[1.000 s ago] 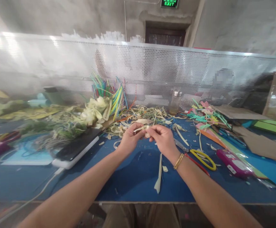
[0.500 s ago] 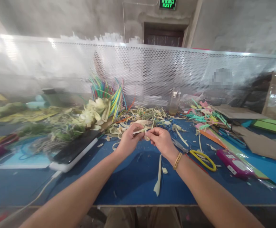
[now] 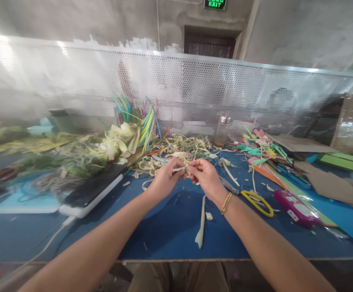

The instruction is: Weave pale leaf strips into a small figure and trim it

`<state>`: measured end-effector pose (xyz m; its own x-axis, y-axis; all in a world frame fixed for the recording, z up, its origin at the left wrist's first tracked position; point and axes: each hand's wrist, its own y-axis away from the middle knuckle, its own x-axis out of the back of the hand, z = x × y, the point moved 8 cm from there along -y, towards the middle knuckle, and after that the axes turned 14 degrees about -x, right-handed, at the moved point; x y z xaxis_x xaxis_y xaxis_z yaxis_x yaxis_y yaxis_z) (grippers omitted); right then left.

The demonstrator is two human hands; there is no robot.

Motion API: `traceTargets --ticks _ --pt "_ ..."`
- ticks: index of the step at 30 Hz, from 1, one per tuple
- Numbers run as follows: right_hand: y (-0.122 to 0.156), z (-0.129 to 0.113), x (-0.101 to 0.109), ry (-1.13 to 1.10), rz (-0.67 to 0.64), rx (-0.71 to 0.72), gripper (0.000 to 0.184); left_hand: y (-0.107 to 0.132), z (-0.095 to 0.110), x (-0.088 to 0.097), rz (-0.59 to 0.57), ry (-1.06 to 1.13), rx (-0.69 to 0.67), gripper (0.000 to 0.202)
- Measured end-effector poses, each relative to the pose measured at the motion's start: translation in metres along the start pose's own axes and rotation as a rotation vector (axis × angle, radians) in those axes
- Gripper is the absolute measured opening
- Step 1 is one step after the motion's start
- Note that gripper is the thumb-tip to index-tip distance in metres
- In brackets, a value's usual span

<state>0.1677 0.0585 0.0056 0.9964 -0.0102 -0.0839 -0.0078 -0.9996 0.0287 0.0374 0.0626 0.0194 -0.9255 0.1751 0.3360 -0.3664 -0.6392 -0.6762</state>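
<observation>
Over the middle of the blue table my left hand (image 3: pixel 166 180) and my right hand (image 3: pixel 205 176) meet fingertip to fingertip. Between them is a small pale strip (image 3: pixel 181 168), perhaps dried husk, pinched by both hands; its ends are partly covered by my fingers. Behind the fingers lies a heap of dried pale strips (image 3: pixel 191 147). Scissors with yellow handles (image 3: pixel 257 202) rest right of my right wrist, which wears a gold bracelet. A loose pale strip (image 3: pixel 201 223) and a small scrap (image 3: pixel 209 216) lie nearer the table's front edge.
On the left a dark phone (image 3: pixel 93 184) lies on a white power bank with a cable, beside bundled fibres (image 3: pixel 73 172). Colourful stems (image 3: pixel 135 117) stand behind. A glass bottle (image 3: pixel 222 129) is by the perforated screen (image 3: pixel 170 85). A magenta device (image 3: pixel 296 207) and cardboard (image 3: pixel 334 182) lie right.
Both hands keep their pinch on the pale strip, with the fingers shifted slightly. The whole view has moved a little as my head turned.
</observation>
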Motion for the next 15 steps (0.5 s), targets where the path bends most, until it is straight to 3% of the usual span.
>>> traceTargets --ticks 4,15 --pt "-0.002 0.005 -0.001 0.054 -0.014 -0.026 0.021 0.0 0.0 0.004 0.005 -0.103 -0.02 0.01" --pt "-0.004 0.013 0.006 0.053 -0.021 -0.24 0.009 0.003 0.001 0.0 -0.022 -0.093 0.014 0.009"
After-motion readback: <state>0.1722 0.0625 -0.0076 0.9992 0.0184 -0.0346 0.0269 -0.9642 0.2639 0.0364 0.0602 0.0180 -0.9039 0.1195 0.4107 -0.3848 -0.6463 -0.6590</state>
